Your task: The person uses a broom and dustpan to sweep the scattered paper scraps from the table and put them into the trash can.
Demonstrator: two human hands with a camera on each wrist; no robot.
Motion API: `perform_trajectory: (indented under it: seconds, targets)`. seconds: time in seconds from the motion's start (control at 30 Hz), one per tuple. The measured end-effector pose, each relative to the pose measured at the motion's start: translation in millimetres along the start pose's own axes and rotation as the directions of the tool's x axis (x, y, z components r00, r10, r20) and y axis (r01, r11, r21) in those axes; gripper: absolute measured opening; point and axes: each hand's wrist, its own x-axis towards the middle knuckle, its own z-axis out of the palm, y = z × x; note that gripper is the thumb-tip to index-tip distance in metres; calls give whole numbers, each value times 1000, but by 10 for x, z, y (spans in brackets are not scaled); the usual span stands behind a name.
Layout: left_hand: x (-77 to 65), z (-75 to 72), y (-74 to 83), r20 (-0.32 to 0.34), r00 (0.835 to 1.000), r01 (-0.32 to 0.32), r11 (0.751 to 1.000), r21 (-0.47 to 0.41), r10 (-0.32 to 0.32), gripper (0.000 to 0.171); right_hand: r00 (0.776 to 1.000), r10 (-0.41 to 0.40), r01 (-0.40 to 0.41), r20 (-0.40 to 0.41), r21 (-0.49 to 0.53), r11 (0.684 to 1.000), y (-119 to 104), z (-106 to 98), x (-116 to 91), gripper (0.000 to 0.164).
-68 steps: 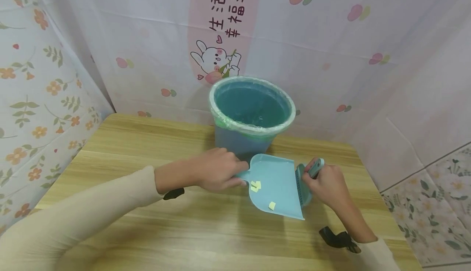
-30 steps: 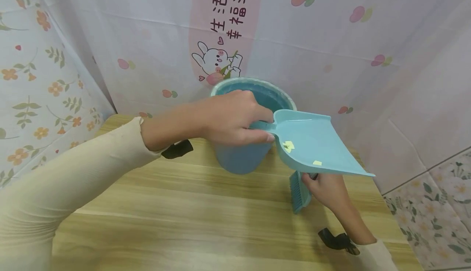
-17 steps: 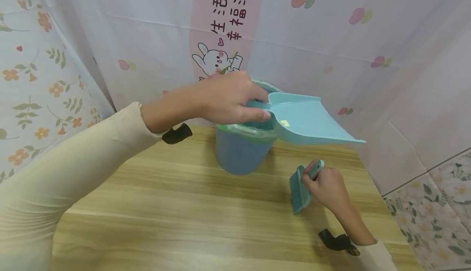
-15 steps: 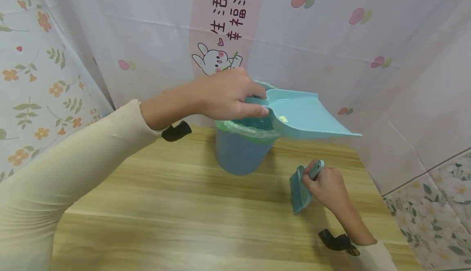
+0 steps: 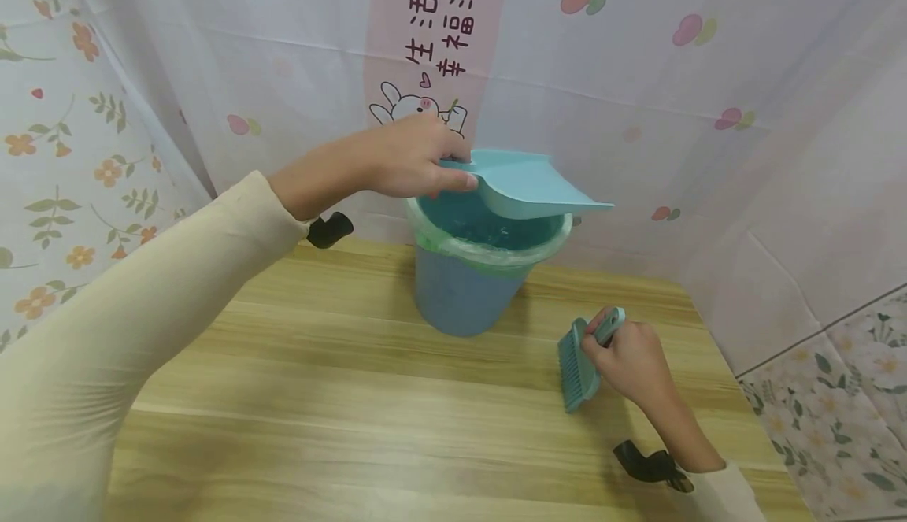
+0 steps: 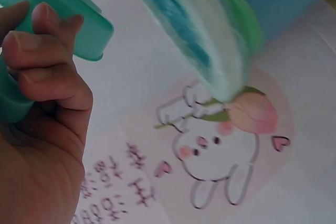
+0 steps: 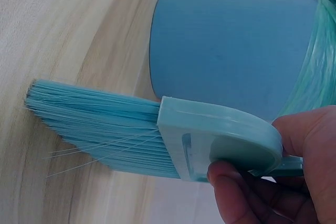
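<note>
My left hand [image 5: 418,156] grips the handle of a light blue dustpan [image 5: 520,179] above the lined trash bin [image 5: 460,294]. The pan's flat lip points right, past the bin's rim, and its raised side wall hides whatever lies in it. In the left wrist view, curled fingers [image 6: 47,66] wrap the dustpan handle beside the bin's bagged rim. My right hand [image 5: 631,357] holds a small blue hand brush [image 5: 579,364] by its handle, low over the table. The right wrist view shows the brush's bristles [image 7: 100,124] pointing left, with thumb and fingers around the brush's handle end.
The bin stands at the back of a wooden table [image 5: 319,396], close to a patterned curtain [image 5: 602,73]. A green-edged clear bag [image 5: 489,254] folds over its rim. Floral cloth [image 5: 71,152] hangs at the left.
The left hand has lifted the dustpan from beside the brush, then carried it up and leftward over the bin. Yellow scraps seen in the pan earlier are out of sight. The right hand stays put.
</note>
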Motion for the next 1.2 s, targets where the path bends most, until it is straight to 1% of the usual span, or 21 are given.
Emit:
perform_trajectory:
  seconds: [0.2, 0.37, 0.53, 0.6, 0.67, 0.77, 0.83, 0.93, 1.0, 1.03, 1.1, 1.13, 1.2]
  targets:
    - [-3, 34, -253, -20, 999, 49, 998, 46, -48, 33, 1000, 3, -3, 13, -3, 1000, -3, -1, 1, 8]
    - [-38, 56, -422, -25, 998, 67, 996, 60, -65, 33, 1000, -4, 4, 9, -4, 1000, -7, -2, 5, 8]
    - [-96, 69, -555, -26, 995, 94, 993, 75, -93, 32, 1000, -13, 13, 8, -7, 1000, -11, -7, 14, 8]
    - [-118, 70, -594, -38, 994, 106, 991, 87, -103, 30, 1000, -12, 12, 10, -5, 1000, -12, -8, 14, 8]
    - [-135, 73, -630, -61, 994, 101, 990, 101, -96, 27, 1000, -11, 11, 10, -1, 1000, -12, -9, 9, 8]
    - [-152, 81, -679, -108, 993, 55, 988, 144, -40, 23, 1000, -7, 7, 10, 2, 1000, -10, -8, 1, 8]
    - [-161, 90, -703, -137, 990, 12, 983, 181, 13, 19, 1000, -4, 4, 10, 4, 1000, -8, -8, -2, 9]
    - [-172, 101, -715, -173, 982, -33, 969, 246, 77, 16, 1000, 2, -2, 12, 2, 1000, -9, -10, 1, 9]
    - [-179, 105, -710, -193, 975, -48, 956, 289, 107, 20, 1000, 2, -2, 13, 2, 1000, -9, -13, 2, 8]
    - [-179, 107, -710, -201, 972, -55, 948, 314, 123, 22, 1000, 2, -2, 14, 2, 1000, -10, -16, 1, 8]
    - [-177, 109, -707, -206, 965, -76, 923, 378, 164, 27, 1000, 3, -3, 14, 3, 1000, -12, -17, 2, 8]
    - [-176, 112, -711, -207, 959, -92, 905, 414, 192, 29, 1000, 4, -4, 15, 4, 1000, -13, -17, 1, 8]
    - [-170, 119, -722, -204, 944, -130, 858, 496, 261, 33, 1000, 7, -7, 16, 5, 1000, -14, -16, 2, 7]
